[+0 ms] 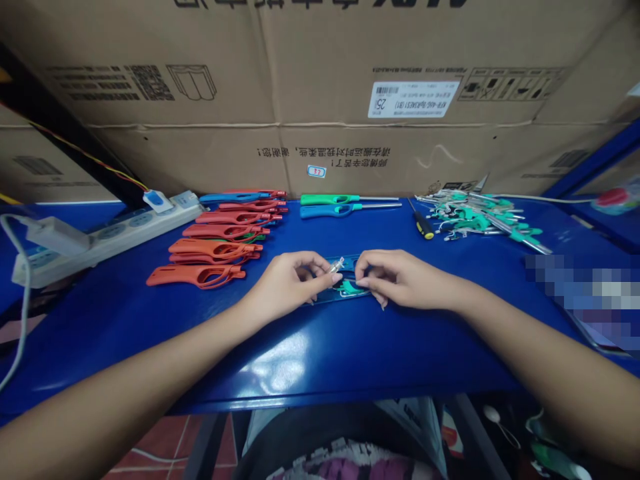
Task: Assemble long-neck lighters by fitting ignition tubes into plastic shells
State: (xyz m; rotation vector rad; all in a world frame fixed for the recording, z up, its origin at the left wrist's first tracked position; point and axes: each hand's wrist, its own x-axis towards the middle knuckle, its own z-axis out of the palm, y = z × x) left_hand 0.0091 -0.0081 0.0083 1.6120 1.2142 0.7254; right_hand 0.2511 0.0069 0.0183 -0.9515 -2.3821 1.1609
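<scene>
My left hand (pixel 290 283) is closed, pinching a small clear part with a metal tip (pixel 337 265) between thumb and fingers. My right hand (pixel 400 279) is closed too, with thumb and fingertips pressed on the end of a green plastic piece (pixel 349 288). Both hands are over a blue lighter shell (pixel 349 261) on the blue table (pixel 300 360). The fingers hide much of the shell, and its ends are covered.
Red and orange lighter bodies (pixel 195 275) lie in a column at left. Two assembled lighters (pixel 327 211), a screwdriver (pixel 425 225) and a pile of green-and-metal lighter inserts (pixel 480 217) lie at the back. A power strip (pixel 113 233) is far left, before a cardboard box (pixel 200 150).
</scene>
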